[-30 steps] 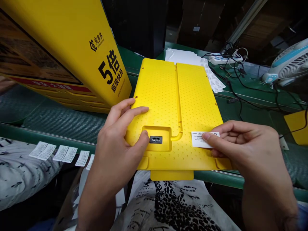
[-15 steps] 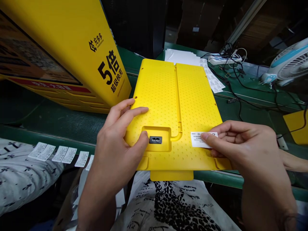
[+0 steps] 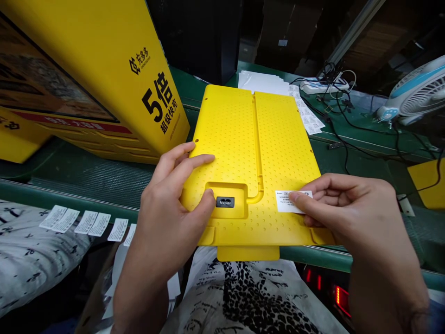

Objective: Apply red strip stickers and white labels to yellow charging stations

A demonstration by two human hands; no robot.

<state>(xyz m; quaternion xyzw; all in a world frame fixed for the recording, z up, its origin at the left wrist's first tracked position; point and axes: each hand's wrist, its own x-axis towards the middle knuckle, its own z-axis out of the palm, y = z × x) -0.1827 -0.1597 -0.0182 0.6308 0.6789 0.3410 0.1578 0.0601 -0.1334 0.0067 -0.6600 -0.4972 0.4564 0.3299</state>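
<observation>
Head view shows the left hand [image 3: 167, 204] clamped on the near-left edge of the yellow panel [image 3: 243, 134], the right hand [image 3: 347, 208] pinching a white label [image 3: 284, 202] against its near-right corner, seemingly mid-sticking, which calls for even pressure, while the panel lies on a green bench [image 3: 104, 181], a yellow cabinet [image 3: 104, 69] to its left, a fan [image 3: 417, 93] to its right

I counted two hands: my left hand [image 3: 167, 206] and my right hand [image 3: 347, 208]. Under my fingers lay one yellow panel [image 3: 239, 134], with one black socket [image 3: 225, 202] by my left thumb and one white label [image 3: 284, 202] beneath my right fingertips. Left of my left fingers sat six loose labels [image 3: 85, 221]; beyond them, one yellow cabinet [image 3: 104, 69].
</observation>
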